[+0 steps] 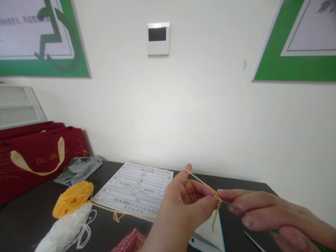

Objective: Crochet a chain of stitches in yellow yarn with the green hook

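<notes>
My left hand (183, 199) pinches a small start of yellow crochet work (217, 200) between thumb and fingers. Its raised index finger carries the yellow yarn (201, 181) in a taut line down to the stitches. A short yarn tail dangles below the pinch. My right hand (273, 213) grips a crochet hook (235, 208) with a thin metal shaft and a green handle. The hook's tip meets the yellow work at the left fingertips; the stitches there are too small to make out. Leftward, the yarn runs across the table to a yellow yarn ball (74, 198).
A white yarn skein (67, 231) lies by the yellow ball. Behind are a printed sheet (131, 185), grey cloth (78, 169) and red gift bags (39, 157). Red checked fabric (130, 241), a white packet (210, 231) and a pointed metal tool (253, 241) lie on the dark table.
</notes>
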### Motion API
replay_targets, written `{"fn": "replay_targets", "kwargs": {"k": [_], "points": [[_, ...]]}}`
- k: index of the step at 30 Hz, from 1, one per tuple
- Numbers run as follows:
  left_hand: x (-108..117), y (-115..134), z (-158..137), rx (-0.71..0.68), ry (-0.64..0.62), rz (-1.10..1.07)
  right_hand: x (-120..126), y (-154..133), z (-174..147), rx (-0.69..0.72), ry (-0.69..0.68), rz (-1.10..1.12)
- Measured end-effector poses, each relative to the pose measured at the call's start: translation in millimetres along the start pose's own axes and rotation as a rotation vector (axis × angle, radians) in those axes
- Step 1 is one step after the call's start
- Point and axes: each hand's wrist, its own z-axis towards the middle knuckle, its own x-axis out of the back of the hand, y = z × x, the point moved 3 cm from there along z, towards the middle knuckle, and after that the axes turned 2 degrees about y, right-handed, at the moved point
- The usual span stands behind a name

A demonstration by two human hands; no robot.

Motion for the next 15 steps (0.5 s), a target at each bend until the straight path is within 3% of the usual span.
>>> {"fn": "replay_targets", "kwargs": {"k": [3, 9, 15], "points": [[-1, 1, -1, -0.02, 0.019, 0.003, 3, -2, -1, -0.019, -0.029, -0.054], [-1, 1, 1, -0.034, 0.05, 0.031, 1, -16, 15, 0.118, -0.145, -0.194], [1, 0, 3, -0.072, 0.064, 0.079, -2, -22, 22, 0.137, -0.163, -0.247]]}}
